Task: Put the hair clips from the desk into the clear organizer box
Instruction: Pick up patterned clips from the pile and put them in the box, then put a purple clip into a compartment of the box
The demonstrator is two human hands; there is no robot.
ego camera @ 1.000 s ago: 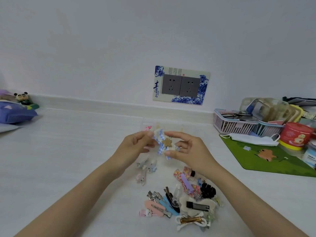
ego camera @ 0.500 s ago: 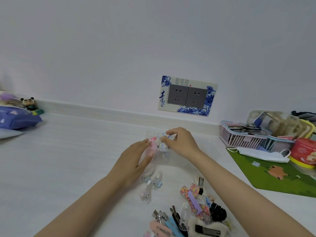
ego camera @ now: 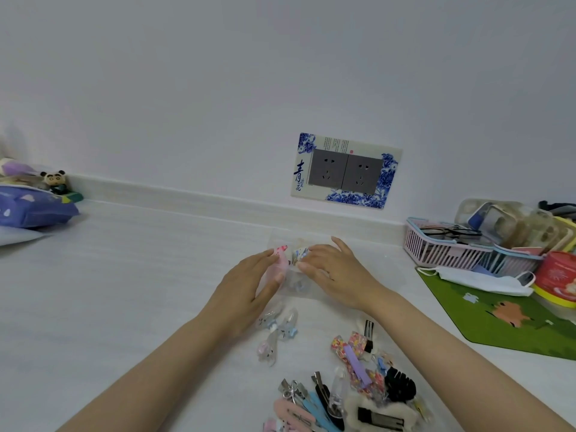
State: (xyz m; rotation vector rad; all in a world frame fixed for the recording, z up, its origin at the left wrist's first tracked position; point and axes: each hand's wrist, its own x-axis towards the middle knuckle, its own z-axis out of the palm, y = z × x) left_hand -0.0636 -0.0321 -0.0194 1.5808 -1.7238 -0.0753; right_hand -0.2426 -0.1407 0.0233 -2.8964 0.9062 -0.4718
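The clear organizer box [ego camera: 294, 283] stands on the white desk [ego camera: 131, 275] between my hands. My left hand [ego camera: 249, 286] holds its left wall between fingers and thumb, over a pink clip [ego camera: 282, 260] inside. My right hand [ego camera: 335, 271] lies over the box's right side, its fairly straight fingers pressing on a blue checked bow clip [ego camera: 300, 253] at the opening. Nearer to me lie three see-through clips [ego camera: 276, 333] and a pile of several coloured hair clips [ego camera: 358, 385].
A pink basket [ego camera: 442, 249], a face mask [ego camera: 480, 279], a red tin [ego camera: 558, 275] and a green mat [ego camera: 514, 319] crowd the right. A purple pack [ego camera: 31, 208] and a panda figure [ego camera: 54, 179] sit far left. Wall sockets [ego camera: 346, 171] are behind.
Both hands carried the blue checked bow clip away from me and down to the box. My right hand has flattened over it, and my left hand now holds the box's side.
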